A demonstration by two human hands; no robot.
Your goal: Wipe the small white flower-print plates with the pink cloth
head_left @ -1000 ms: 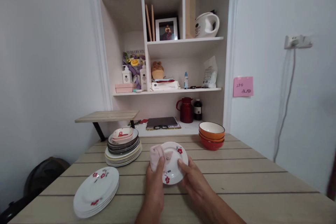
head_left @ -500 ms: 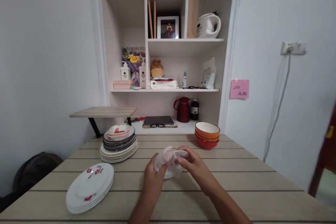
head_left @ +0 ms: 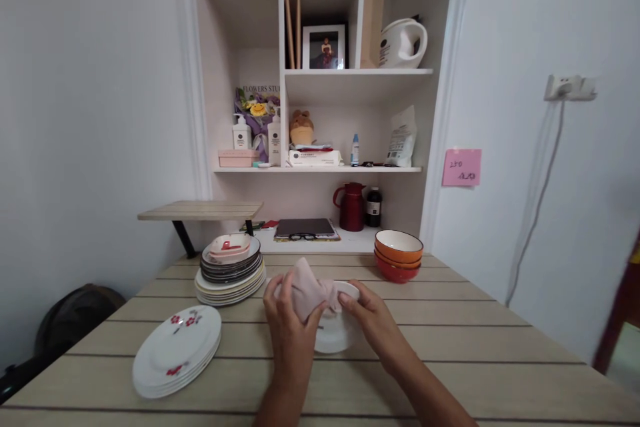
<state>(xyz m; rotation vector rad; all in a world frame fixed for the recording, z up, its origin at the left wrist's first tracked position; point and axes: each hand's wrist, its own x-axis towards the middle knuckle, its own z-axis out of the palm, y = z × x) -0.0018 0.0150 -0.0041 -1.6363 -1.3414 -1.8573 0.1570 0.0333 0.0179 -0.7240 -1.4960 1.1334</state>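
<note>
A pale pink cloth (head_left: 306,290) is bunched in my left hand (head_left: 290,313), its fingers curled around it and a loose fold standing up. The cloth lies against a white plate (head_left: 337,339) above the middle of the table. My right hand (head_left: 373,317) grips the right edge of that plate, thumb on its upper face. A small dark mark shows on the plate below the cloth; the rest of its face is partly covered by cloth and hands. To the left lies a stack of white plates (head_left: 170,347) with red flowers.
Behind that stack stands a taller pile of mixed plates (head_left: 230,290) with small square dishes (head_left: 230,247) on top. Orange and red bowls (head_left: 399,255) are stacked at the back right. A small raised shelf (head_left: 200,211), a laptop (head_left: 305,228) and a red jug (head_left: 352,207) are farther back.
My left hand has shifted slightly left and its fingers have spread more over the cloth, which stands up higher. More of the plate's lower part shows. The view has shifted slightly.
</note>
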